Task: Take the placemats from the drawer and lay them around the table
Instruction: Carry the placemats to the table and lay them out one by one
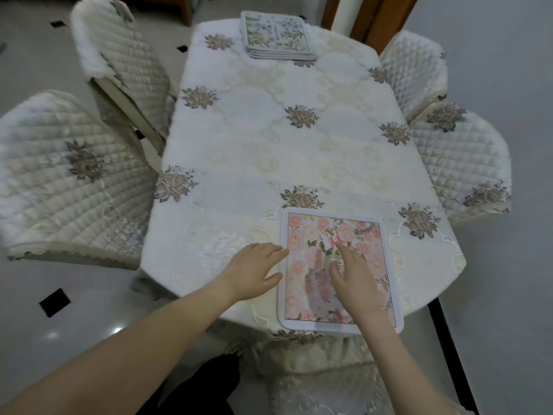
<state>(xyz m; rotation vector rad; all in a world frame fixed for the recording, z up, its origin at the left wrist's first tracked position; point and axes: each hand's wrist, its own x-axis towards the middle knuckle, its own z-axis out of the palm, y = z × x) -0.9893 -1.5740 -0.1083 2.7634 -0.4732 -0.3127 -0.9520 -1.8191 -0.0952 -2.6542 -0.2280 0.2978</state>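
The right hand (pixel 356 283) lies over the pink floral placemat (pixel 335 268), fingers straight and spread, gripping nothing. The left hand (pixel 254 271) rests on the bench (pixel 239 145), fingers straight, their tips at the mat's left edge. The mat sits at the bench's near edge. Beyond the fingers the cloth stretches bare to a stack of placemats (pixel 278 35) at the far edge. Quilted chairs (pixel 68 181) flank both long sides.

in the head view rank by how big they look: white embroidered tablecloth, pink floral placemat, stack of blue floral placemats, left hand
1. white embroidered tablecloth
2. pink floral placemat
3. stack of blue floral placemats, though it lies farther away, so likely similar in true size
4. left hand
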